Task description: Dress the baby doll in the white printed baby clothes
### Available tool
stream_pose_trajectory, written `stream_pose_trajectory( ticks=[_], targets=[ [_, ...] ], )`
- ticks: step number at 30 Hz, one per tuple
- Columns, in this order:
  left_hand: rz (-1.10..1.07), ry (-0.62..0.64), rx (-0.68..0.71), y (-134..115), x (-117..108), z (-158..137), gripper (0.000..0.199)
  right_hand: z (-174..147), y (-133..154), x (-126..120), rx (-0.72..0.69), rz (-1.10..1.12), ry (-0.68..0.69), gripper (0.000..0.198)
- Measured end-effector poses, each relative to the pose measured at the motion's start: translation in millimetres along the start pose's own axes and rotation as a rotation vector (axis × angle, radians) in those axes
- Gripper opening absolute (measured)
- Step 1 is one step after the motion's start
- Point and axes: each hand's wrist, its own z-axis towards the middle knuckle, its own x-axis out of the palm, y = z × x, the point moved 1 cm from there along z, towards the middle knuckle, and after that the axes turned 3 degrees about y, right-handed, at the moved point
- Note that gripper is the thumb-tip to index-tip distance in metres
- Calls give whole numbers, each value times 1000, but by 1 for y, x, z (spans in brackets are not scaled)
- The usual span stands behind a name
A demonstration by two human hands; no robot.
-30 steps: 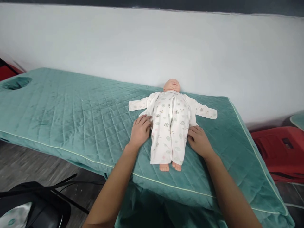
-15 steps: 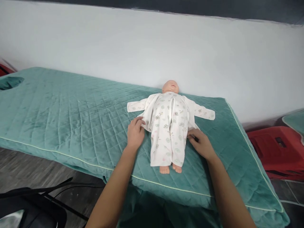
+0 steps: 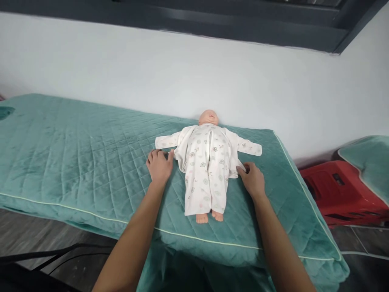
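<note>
A baby doll (image 3: 209, 117) lies on its back on a green quilted bed cover, head toward the wall and bare feet toward me. Patterned white baby trousers (image 3: 206, 178) cover its legs and reach high up its front. Beneath them a white baby shirt (image 3: 249, 147) spreads out, both sleeves stretched sideways. My left hand (image 3: 159, 165) pinches the shirt's edge on the left side, just below the sleeve. On the right, my right hand (image 3: 253, 179) grips the shirt's lower corner between thumb and fingers. How the shirt lies under the trousers is hidden.
The green quilted bed (image 3: 91, 162) runs along a white wall (image 3: 136, 73), beneath a dark frame (image 3: 182, 20). A red plastic chair or stool (image 3: 340, 190) stands beyond the right end. Black straps or cables (image 3: 60, 253) hang at the lower left.
My right hand has drawn the shirt's lower corner outward from beside the trousers. My left hand has shifted slightly outward with the shirt's edge. The view has tilted up and turned right.
</note>
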Motion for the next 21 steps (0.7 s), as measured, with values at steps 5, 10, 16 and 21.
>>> stream_pose_trajectory(
  ticks=[5, 10, 16, 21],
  targets=[
    [-56, 89, 95, 0, 0, 3, 39, -4, 3, -8, 63, 249, 12, 23],
    [-132, 148, 155, 1, -1, 0, 34, -6, -5, -14, 231, 824, -126, 22],
    [-230, 209, 105, 3, -1, 8, 39, -5, 5, 1, 221, 1260, 70, 38],
    [-246, 203, 59, 5, 4, 14, 33, 10, 19, 0, 287, 1289, -90, 32]
  ],
)
